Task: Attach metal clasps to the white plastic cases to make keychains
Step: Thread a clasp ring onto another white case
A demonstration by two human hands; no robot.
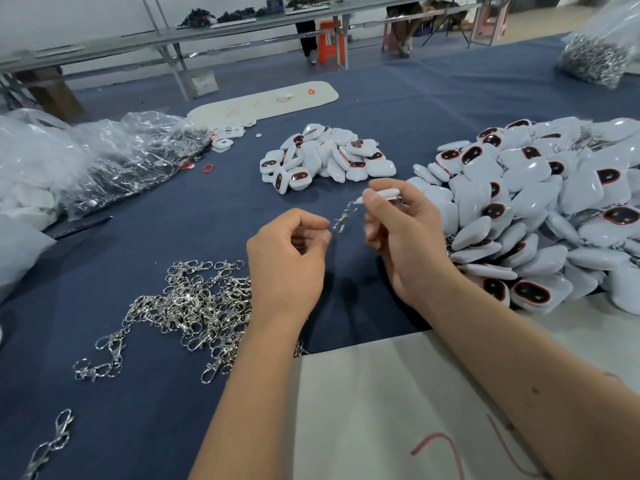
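Head view shows two hands over a blue table [166, 427]. Two piles of white cases lie on it. The small pile [327, 157] sits past the hands, in the middle. The big pile [540, 216] is on the right and holds far too many cases to count. One heap of clasps [194, 306] lies at the left, beside the left arm, with a few loose ones near the table's front edge.

The right hand [405, 237] has its fingers curled. It pinches one white case [386, 193] between thumb and fingertips, up above the table. One clasp [344, 216] hangs down from the end of that case, in the gap between the two hands.

The left hand [287, 261] also has its fingers curled in. Its thumb and first finger meet at the low end of the clasp and pinch it. The clasp is blurred, so its shape is hard to make out.

Clear plastic bags [114, 161] lie in a heap at the far left. One small red ring [207, 167] sits near them. One more bag [595, 53], full of metal bits, stands at the far right corner. One white sheet [374, 410] with red marks lies under the right arm.
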